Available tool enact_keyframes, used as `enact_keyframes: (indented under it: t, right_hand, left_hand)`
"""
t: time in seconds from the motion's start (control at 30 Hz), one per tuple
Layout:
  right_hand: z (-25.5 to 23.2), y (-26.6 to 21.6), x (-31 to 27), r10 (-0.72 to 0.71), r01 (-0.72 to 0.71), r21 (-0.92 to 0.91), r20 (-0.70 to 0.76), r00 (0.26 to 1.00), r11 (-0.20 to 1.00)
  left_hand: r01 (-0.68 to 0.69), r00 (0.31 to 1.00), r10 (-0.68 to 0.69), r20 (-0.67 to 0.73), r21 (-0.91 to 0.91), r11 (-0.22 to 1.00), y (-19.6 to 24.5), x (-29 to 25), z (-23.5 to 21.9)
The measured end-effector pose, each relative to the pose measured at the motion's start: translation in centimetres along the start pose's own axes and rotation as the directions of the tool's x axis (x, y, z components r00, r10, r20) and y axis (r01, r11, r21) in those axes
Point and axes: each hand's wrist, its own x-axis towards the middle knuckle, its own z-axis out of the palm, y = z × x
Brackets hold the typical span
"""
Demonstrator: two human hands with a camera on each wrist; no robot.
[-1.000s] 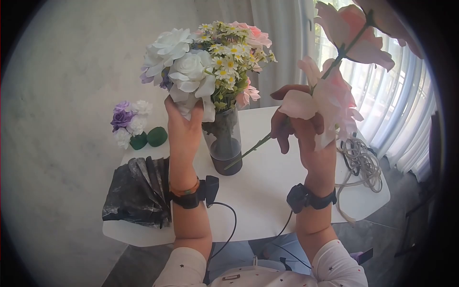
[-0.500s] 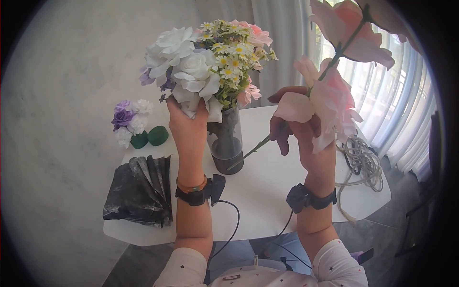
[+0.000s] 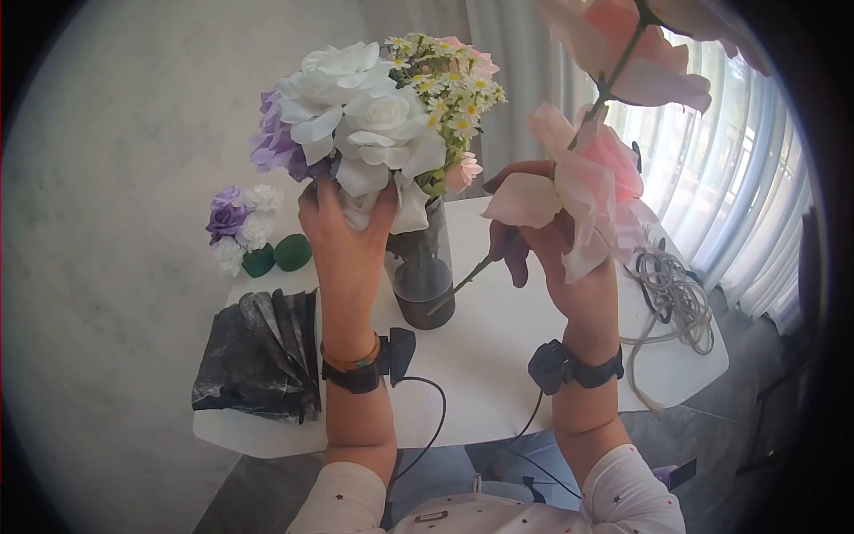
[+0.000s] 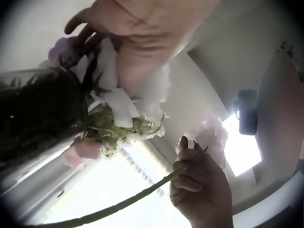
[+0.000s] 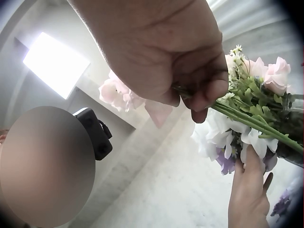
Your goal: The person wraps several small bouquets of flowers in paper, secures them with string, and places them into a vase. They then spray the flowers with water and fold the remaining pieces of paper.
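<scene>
My left hand grips among the white roses at the left of the bouquet, thumb and fingers on either side of the lower petals; its fingertips are partly hidden. Purple blooms show beside them. A clear glass vase with a dark lower part holds the bouquet, with white daisies and smaller pink flowers. My right hand pinches the green stem of a tall spray of pink roses. The stem's lower end slants down and left, overlapping the vase in the head view.
On the white table, a crumpled black sheet lies at left. Behind it sit purple and white flowers and round green pieces. A coiled pale cord lies at right, near sheer curtains.
The white roses have shifted right and tipped forward with my left hand, baring more of the purple blooms. My right hand and the pink spray have moved slightly left.
</scene>
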Motion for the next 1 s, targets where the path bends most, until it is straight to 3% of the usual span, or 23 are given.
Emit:
enact_keyframes:
  t: [0.07, 0.17, 0.3, 0.4, 0.47, 0.6, 0.7, 0.77, 0.8, 0.87, 1.0]
  right_hand:
    - [0.1, -0.1, -0.1, 0.047, -0.047, -0.004, -0.007, 0.999, 0.999]
    - [0.6, -0.1, 0.0, 0.053, -0.053, 0.064, -0.007, 0.999, 0.997]
    - [0.6, 0.4, 0.0, 0.019, -0.021, 0.083, 0.019, 1.000, 0.996]
    - [0.9, 0.3, -0.1, 0.040, -0.040, 0.000, 0.025, 0.999, 0.999]
    - [1.0, 0.4, -0.3, 0.017, -0.016, -0.030, 0.032, 0.999, 0.999]
    - [1.1, 0.9, -0.4, -0.015, 0.015, -0.084, 0.006, 1.000, 0.996]
    - [0.6, 1.7, -0.6, -0.089, 0.104, -0.241, 0.072, 0.993, 0.965]
    - [0.5, 1.8, -1.1, 0.038, -0.033, -0.098, 0.043, 0.998, 0.995]
    - [0.4, 1.8, -1.1, 0.038, -0.033, -0.097, 0.042, 0.998, 0.995]
    - [0.2, 1.6, -1.1, 0.005, 0.010, -0.160, 0.095, 0.995, 0.987]
    - [-0.1, 1.7, -1.0, 0.038, -0.026, -0.168, 0.072, 0.997, 0.986]
  left_hand:
    - [0.014, 0.989, 0.037, 0.145, -0.335, 0.942, -1.1, 0.5, -0.2]
    - [0.063, 0.971, 0.053, 0.233, -0.463, 0.884, -1.5, 1.0, -0.6]
    - [0.046, 0.960, 0.085, 0.267, -0.450, 0.892, -2.6, 1.0, -0.2]
    - [-0.006, 0.975, 0.077, 0.208, -0.324, 0.946, -2.8, 0.7, 0.0]
    - [0.145, 0.960, -0.056, 0.274, -0.315, 0.938, -1.9, 0.5, -0.1]
    - [0.229, 0.955, -0.129, 0.266, -0.390, 0.892, 0.4, 0.2, -0.9]
    - [0.147, 0.979, -0.078, 0.190, -0.385, 0.911, -1.2, 0.3, -0.2]
    - [-0.172, 0.976, 0.178, 0.126, -0.057, 0.983, -2.7, 0.1, 0.3]
    - [-0.172, 0.976, 0.178, 0.126, -0.057, 0.983, -2.2, 0.1, 0.4]
    - [0.050, 0.997, -0.040, 0.065, -0.157, 0.986, -0.7, -0.1, 0.6]
    - [0.087, 0.995, -0.073, 0.069, -0.224, 0.971, 0.3, -0.1, 0.5]
